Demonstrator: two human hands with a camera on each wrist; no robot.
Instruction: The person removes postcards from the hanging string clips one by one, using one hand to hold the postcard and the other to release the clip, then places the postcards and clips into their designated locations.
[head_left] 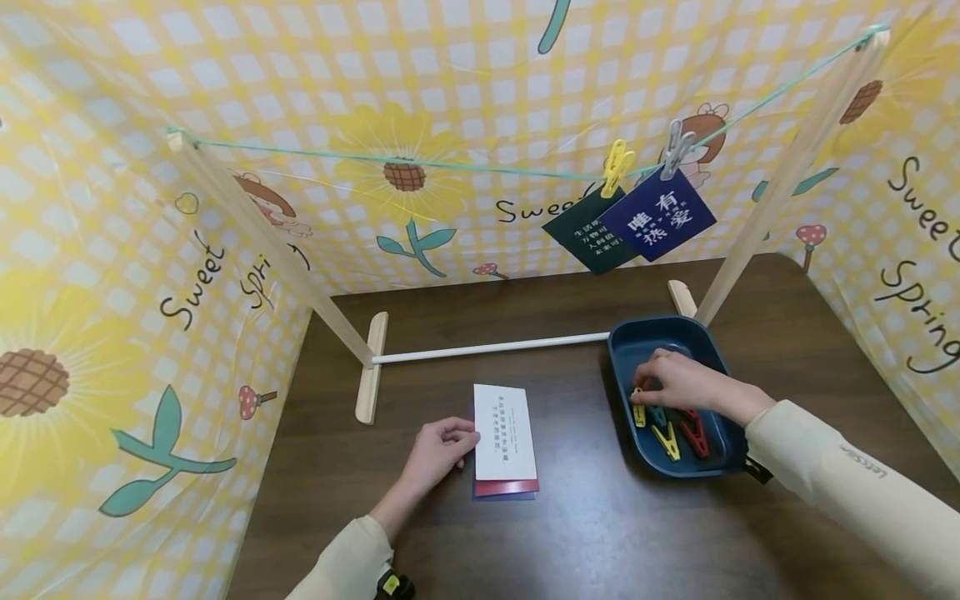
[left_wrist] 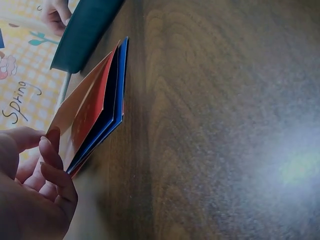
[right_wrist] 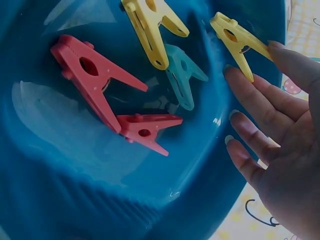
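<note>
My left hand (head_left: 442,450) pinches the left edge of a white printed card (head_left: 506,433). Under that card lie a red card (head_left: 517,486) and blue ones (left_wrist: 118,95); in the left wrist view the stack's layers stand slightly apart. Over on the right, my right hand (head_left: 693,383) reaches into a dark blue tray (head_left: 693,472). Its thumb and index finger pinch the legs of a yellow clothespin (right_wrist: 237,54). Beside it in the tray are another yellow clothespin (right_wrist: 149,37), a teal one (right_wrist: 180,82) and two red clothespins (right_wrist: 90,80).
A teal string (head_left: 390,157) runs between two wooden posts (head_left: 277,250). From it hang a green card (head_left: 585,233) under a yellow clothespin (head_left: 617,167) and a navy card (head_left: 660,218) under a grey one (head_left: 675,150). A white rod (head_left: 487,348) lies low between the posts.
</note>
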